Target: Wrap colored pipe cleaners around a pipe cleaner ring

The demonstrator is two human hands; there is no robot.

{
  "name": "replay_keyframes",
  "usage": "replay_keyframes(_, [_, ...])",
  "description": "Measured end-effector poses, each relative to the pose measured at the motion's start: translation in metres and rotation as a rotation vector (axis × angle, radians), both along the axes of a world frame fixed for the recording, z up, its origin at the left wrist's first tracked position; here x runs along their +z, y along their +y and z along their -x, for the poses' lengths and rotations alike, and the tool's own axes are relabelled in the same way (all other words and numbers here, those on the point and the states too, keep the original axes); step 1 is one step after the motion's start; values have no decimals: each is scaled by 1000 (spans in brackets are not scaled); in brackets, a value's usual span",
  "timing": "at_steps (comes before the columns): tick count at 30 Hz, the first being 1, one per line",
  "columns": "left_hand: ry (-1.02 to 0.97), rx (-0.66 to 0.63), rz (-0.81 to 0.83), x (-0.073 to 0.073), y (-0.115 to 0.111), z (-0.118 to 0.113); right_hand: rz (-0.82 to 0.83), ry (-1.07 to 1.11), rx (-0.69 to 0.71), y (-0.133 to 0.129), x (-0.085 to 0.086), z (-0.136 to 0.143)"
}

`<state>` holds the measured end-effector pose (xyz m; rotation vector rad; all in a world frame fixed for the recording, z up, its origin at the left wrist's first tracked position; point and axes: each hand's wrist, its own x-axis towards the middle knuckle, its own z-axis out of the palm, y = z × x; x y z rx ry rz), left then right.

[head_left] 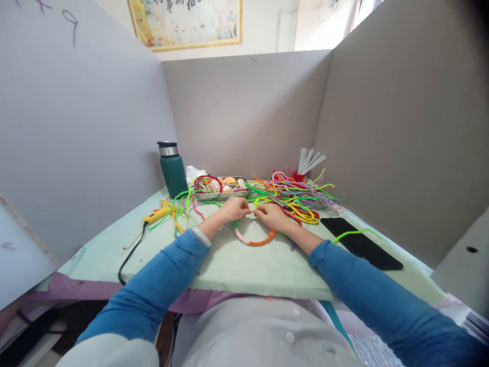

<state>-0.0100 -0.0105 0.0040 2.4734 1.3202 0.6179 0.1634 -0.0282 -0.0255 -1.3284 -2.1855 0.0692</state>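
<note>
A pipe-cleaner ring [260, 243] lies on the pale green tablecloth, banded in orange, pink and green. At its far side my left hand [234, 208] is closed in a pinch. My right hand [272, 215] pinches there too, and the two sets of fingertips almost meet. Between them shows a small pale yellowish bit, too small to make out clearly. My fingers cover the far part of the ring. Just beyond my hands is a heap of colourful pipe cleaners [305, 210], with scissors [276, 200] lying on it.
A metal tray [225, 194] of shells stands at the back, beside a green bottle [173, 173]. To the left lies a yellow glue gun [157, 214] with a black cord. At right are a black phone [362, 244] and a red cup [299, 177] of glue sticks. Grey partitions [248, 112] enclose the table.
</note>
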Motion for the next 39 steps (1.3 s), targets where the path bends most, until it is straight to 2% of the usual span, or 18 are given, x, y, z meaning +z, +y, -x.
replay_keyframes(39, [37, 3, 13, 3, -3, 0, 1, -13, 6, -2, 0, 0])
